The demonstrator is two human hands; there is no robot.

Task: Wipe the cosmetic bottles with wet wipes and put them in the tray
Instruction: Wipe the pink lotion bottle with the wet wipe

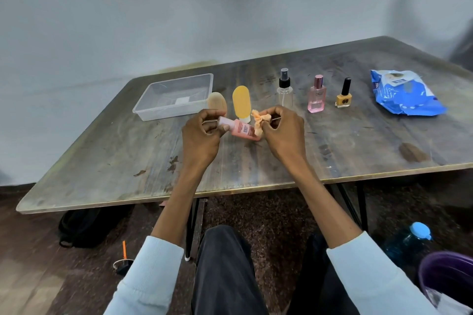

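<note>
Worn table [332, 151], pink labelled tube [240, 130].

Light soft, even, fairly dim; a cool grey cast is seen on the wall [179, 7]. A diffuse shadow is thrown on the wall at upper right. Dull sheen is noted on the table [358, 140] top. Edges are bowed by wide-angle distortion. Floor [38, 276] corners are darkened and blurred.

The pink perfume bottle [316, 97] seems to read "DGZ".
</note>
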